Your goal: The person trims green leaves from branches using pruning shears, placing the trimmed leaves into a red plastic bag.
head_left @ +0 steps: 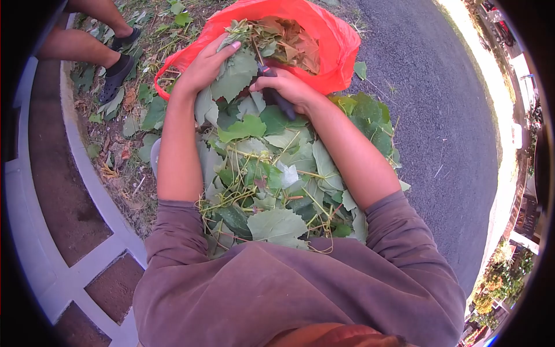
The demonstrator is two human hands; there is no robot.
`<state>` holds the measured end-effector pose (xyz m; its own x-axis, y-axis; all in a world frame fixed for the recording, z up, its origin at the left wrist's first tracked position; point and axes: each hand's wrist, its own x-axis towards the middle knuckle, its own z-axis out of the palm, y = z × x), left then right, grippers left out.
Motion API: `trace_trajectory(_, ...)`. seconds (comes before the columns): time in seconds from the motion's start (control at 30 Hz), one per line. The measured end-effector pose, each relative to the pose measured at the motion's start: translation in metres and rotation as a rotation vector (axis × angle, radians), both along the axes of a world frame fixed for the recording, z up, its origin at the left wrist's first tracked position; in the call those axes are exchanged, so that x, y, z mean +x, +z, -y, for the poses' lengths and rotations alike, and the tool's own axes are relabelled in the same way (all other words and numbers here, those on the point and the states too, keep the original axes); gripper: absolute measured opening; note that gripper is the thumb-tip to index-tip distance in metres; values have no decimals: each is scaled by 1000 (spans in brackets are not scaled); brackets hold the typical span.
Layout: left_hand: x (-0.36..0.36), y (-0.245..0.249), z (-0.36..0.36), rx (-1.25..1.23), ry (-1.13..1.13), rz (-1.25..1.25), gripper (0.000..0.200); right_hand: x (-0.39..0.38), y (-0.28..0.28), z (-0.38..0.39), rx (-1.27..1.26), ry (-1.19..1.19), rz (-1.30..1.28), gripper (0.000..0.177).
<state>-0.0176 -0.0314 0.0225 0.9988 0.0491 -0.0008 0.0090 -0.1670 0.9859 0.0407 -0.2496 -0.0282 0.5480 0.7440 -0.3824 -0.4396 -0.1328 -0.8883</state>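
Hands: left hand (203, 68) was curled over a big pale leaf at the top of the load, thumb up, gripping it; right hand (287, 88) was closed round a dark-handled tool (278, 99), with leaves pressed under it.
Load: an armful of vine leaves (272, 173) and stringy stems lay between both forearms, from the chest to the hands.
Long axis: the load ran straight away from the body, toward the bag.
Bag: the red plastic bag (341, 43) sat just beyond the fingertips, mouth facing the person, browner leaves (292, 43) inside.
Nearer hand: the left touched the bag's near rim; the right sat just short of it.
Tool: its handle slanted down and right from the fist.
Surroundings: asphalt road (439, 115) to the right, a pale kerb (87, 168) to the left, and another person's sandalled feet (118, 66) well apart from the load.
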Motion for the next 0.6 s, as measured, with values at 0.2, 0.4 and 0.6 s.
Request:
trace_trajectory(0.2,10,-29,-26,56,165,5,61,0,1,1,-51,42,44,33)
trace_trajectory(0.4,10,-22,-27,-53,151,71,62,-12,13,1,-100,-16,-59,35)
trace_trajectory(0.6,10,-9,-15,-485,54,-41,48,-15,7,-4,-62,-72,-121,33)
